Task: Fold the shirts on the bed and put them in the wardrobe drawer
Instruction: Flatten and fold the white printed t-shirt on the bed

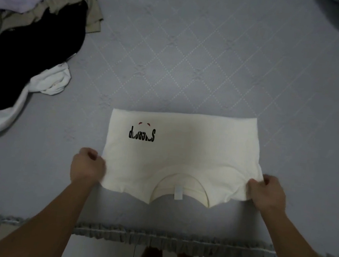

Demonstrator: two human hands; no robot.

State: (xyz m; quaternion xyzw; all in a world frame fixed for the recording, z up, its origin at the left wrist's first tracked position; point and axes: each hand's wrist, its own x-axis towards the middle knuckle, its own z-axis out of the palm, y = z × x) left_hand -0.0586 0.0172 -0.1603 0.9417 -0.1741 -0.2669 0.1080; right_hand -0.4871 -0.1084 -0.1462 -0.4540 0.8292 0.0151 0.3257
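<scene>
The cream T-shirt (183, 151), partly folded with its collar at the near edge, is spread on the grey bedsheet (194, 56). Its near-left corner is gripped by the left hand (87, 167) and its near-right corner by the right hand (266, 192). A heap of unfolded clothes (29, 43) is seen at far left.

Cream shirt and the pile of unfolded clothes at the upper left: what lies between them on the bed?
Nothing: in the head view only bare grey quilted bedsheet separates the cream shirt from the clothes pile.
</scene>
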